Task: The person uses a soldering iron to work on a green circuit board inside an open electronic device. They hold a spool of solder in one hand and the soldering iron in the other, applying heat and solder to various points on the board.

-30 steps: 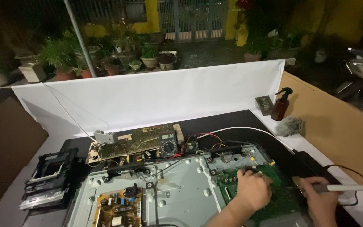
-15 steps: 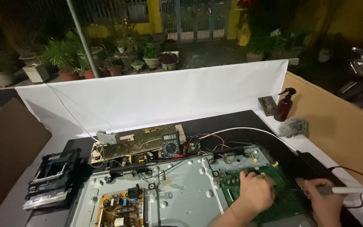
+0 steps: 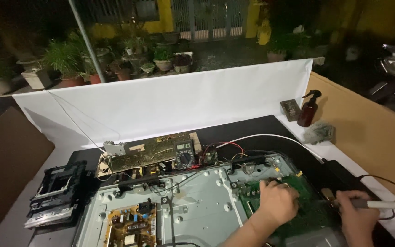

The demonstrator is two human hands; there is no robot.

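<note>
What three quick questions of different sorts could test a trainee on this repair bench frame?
1. True or false: the left hand rests on the green circuit board.
2. What does the right hand hold? A) a pen-like tool with a cord B) the brown spray bottle C) the multimeter
3. Fill in: the multimeter lies beside the bare board, behind the grey metal ____.

Key
1. True.
2. A: the pen-like tool lies across the fingers, its tip toward the green board; the brown spray bottle stands apart at the white backdrop.
3. Chassis.
</note>
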